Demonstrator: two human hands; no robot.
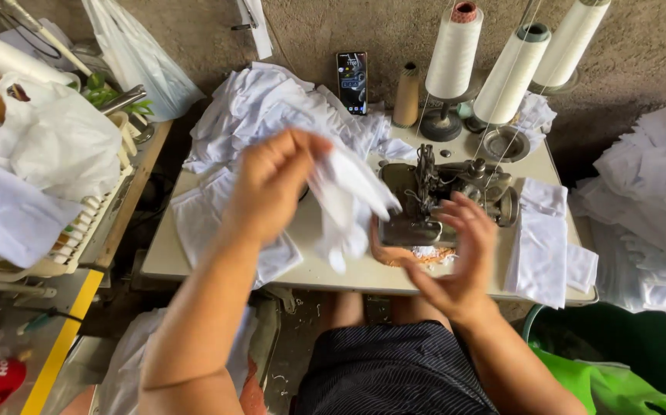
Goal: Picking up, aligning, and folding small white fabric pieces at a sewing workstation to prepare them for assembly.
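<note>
Your left hand [271, 180] is pinched on a white fabric piece [348, 200] held up at frame centre, above the worktop [333, 273]. Your right hand [462, 257] is open, empty, just in front of the sewing machine [444, 196]. Risk, as I judge it: dangling cloth snags the threads or needle area. Basket [91, 219] at left holds white cloth and a bag. Green tub [640, 353] lower right: contents unclear.
</note>
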